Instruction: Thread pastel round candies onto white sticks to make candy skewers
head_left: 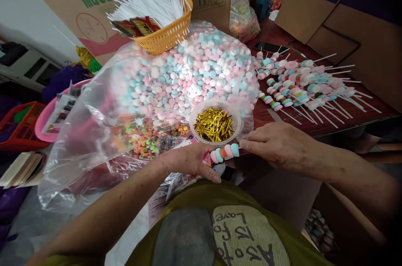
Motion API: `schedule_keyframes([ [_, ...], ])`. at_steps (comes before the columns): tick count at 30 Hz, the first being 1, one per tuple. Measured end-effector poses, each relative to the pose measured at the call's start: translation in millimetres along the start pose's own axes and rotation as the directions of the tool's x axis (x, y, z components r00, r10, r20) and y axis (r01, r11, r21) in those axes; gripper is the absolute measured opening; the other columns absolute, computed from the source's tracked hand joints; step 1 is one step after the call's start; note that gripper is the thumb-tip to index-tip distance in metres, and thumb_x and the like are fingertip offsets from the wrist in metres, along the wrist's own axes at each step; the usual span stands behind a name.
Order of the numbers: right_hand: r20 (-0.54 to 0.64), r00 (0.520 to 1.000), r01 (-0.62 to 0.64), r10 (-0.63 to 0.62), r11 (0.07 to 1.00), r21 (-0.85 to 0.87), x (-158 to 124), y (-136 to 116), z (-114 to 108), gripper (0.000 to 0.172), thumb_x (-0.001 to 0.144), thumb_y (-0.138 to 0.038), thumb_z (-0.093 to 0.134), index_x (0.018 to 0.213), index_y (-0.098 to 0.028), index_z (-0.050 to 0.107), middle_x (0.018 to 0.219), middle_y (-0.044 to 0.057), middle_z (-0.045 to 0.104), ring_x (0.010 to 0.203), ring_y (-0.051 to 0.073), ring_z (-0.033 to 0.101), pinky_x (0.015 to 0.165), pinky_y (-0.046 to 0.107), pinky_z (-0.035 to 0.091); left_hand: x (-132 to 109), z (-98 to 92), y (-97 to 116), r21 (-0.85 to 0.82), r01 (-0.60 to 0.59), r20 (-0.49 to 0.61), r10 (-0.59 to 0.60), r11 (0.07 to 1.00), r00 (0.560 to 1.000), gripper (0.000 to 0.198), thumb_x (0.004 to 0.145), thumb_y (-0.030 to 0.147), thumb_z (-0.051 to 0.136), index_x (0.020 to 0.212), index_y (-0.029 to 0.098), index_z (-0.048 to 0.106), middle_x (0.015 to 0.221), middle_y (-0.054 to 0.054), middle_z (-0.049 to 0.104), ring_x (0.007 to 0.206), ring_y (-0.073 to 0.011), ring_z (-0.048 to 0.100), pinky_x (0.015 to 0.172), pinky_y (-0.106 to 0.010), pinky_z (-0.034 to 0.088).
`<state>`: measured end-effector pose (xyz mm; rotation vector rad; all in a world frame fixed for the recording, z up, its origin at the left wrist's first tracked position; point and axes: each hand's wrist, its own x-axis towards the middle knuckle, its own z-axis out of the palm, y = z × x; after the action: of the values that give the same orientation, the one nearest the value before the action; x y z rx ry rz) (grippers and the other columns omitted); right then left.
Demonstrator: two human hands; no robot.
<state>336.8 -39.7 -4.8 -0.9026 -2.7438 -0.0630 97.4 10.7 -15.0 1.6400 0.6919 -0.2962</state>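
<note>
A marshmallow skewer (228, 152) in pink, blue, white and orange lies between my two hands, just below the tub's near rim. My left hand (194, 161) is around its left end, with the thumb along the near side; the fingers behind are partly hidden. At the other end, my right hand (270, 144) pinches the stick beside a blue piece. The round plastic tub (238, 127) right ahead holds gold twist ties (214, 124). A large clear bag of pastel marshmallows (176, 77) spreads behind the tub, and colourful ring-shaped pieces (146, 138) lie at its near left.
A yellow basket (169, 36) of white sticks (153, 2) rests on the bag. Finished-looking skewers (301, 86) are piled on the dark red table at right, near a phone (270, 47). Cardboard boxes (354, 19) stand around, and a pink basin (44, 125) is at left.
</note>
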Motion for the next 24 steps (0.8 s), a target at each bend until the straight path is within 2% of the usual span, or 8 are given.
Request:
schedule_keyframes([
  [4, 0.079, 0.995, 0.045, -0.054, 0.993, 0.111, 14, -2, 16, 0.017, 0.079, -0.007, 0.050, 0.087, -0.015, 0.063, 0.069, 0.002, 0.059, 0.059, 0.013, 0.049, 0.051, 0.027, 0.022, 11, -2.9, 2, 0.033, 0.125, -0.010, -0.124, 0.992, 0.992, 0.067, 0.061, 0.036, 0.079, 0.119, 0.018, 0.052, 0.066, 0.004, 0.058, 0.041, -0.0109, 0.050, 0.041, -0.023, 0.041],
  [9, 0.055, 0.997, -0.063, 0.048, 0.951, 0.303, 6, 1, 38, 0.020, 0.084, -0.010, 0.044, 0.091, -0.015, 0.062, 0.074, 0.003, 0.060, 0.060, 0.012, 0.051, 0.052, 0.023, 0.031, -11, -25.3, -1, 0.084, -0.074, -0.083, 0.081, 0.994, 0.993, 0.081, 0.064, 0.035, 0.078, 0.134, 0.018, 0.040, 0.103, -0.010, 0.065, 0.080, -0.0183, 0.063, 0.066, -0.027, 0.048],
  [11, 0.009, 0.992, -0.118, 0.123, 0.929, 0.351, 0, 4, 39, 0.022, 0.088, -0.012, 0.041, 0.096, -0.015, 0.062, 0.078, 0.004, 0.062, 0.065, 0.013, 0.055, 0.056, 0.022, 0.036, -28, -30.8, -2, 0.160, -0.057, -0.101, 0.074, 0.985, 0.992, 0.081, 0.065, 0.036, 0.078, 0.135, 0.020, 0.040, 0.108, -0.010, 0.064, 0.087, -0.0203, 0.062, 0.067, -0.026, 0.047],
  [14, -0.029, 0.985, -0.150, 0.168, 0.935, 0.321, -4, 6, 35, 0.023, 0.089, -0.011, 0.041, 0.098, -0.017, 0.061, 0.082, 0.005, 0.064, 0.070, 0.014, 0.058, 0.058, 0.022, 0.038, -45, -29.2, -5, 0.340, 0.084, -0.196, -0.017, 0.937, 0.981, 0.049, 0.070, 0.034, 0.073, 0.114, 0.019, 0.056, 0.090, -0.003, 0.065, 0.076, -0.0168, 0.059, 0.061, -0.023, 0.043],
  [16, -0.043, 0.988, -0.133, 0.147, 0.963, 0.236, -3, 6, 29, 0.022, 0.088, -0.011, 0.042, 0.094, -0.017, 0.062, 0.077, 0.004, 0.063, 0.064, 0.013, 0.056, 0.055, 0.023, 0.036, -50, -26.4, -9, 0.360, 0.140, -0.238, -0.054, 0.922, 0.970, 0.021, 0.077, 0.030, 0.064, 0.094, 0.017, 0.060, 0.074, 0.001, 0.059, 0.065, -0.0125, 0.053, 0.055, -0.021, 0.039],
  [19, -0.155, 0.987, -0.030, 0.040, 0.997, 0.067, -1, 4, 17, 0.021, 0.088, -0.010, 0.042, 0.093, -0.016, 0.062, 0.072, 0.003, 0.061, 0.061, 0.014, 0.053, 0.056, 0.026, 0.036, -52, -26.8, -18, 0.117, 0.088, -0.058, -0.081, 0.989, 0.995, 0.017, 0.076, 0.031, 0.065, 0.081, 0.016, 0.058, 0.069, 0.003, 0.054, 0.060, -0.0101, 0.048, 0.053, -0.020, 0.039],
  [22, -0.268, 0.958, 0.073, -0.097, 0.993, -0.096, 1, 0, 6, 0.021, 0.089, -0.010, 0.044, 0.104, -0.017, 0.058, 0.080, 0.005, 0.064, 0.068, 0.016, 0.054, 0.062, 0.030, 0.039, -50, -29.1, -26, -0.201, 0.091, 0.169, -0.057, 0.975, 0.984, 0.028, 0.070, 0.035, 0.073, 0.086, 0.016, 0.060, 0.071, 0.002, 0.056, 0.061, -0.0101, 0.049, 0.055, -0.021, 0.042],
  [24, -0.296, 0.944, 0.095, -0.144, 0.980, -0.174, 3, -3, 2, 0.024, 0.090, -0.012, 0.046, 0.111, -0.019, 0.055, 0.086, 0.005, 0.065, 0.073, 0.016, 0.054, 0.065, 0.032, 0.040, -47, -29.1, -29, -0.249, 0.104, 0.221, -0.048, 0.963, 0.974, 0.034, 0.066, 0.038, 0.077, 0.087, 0.016, 0.062, 0.069, 0.003, 0.056, 0.058, -0.0094, 0.047, 0.052, -0.021, 0.041],
])
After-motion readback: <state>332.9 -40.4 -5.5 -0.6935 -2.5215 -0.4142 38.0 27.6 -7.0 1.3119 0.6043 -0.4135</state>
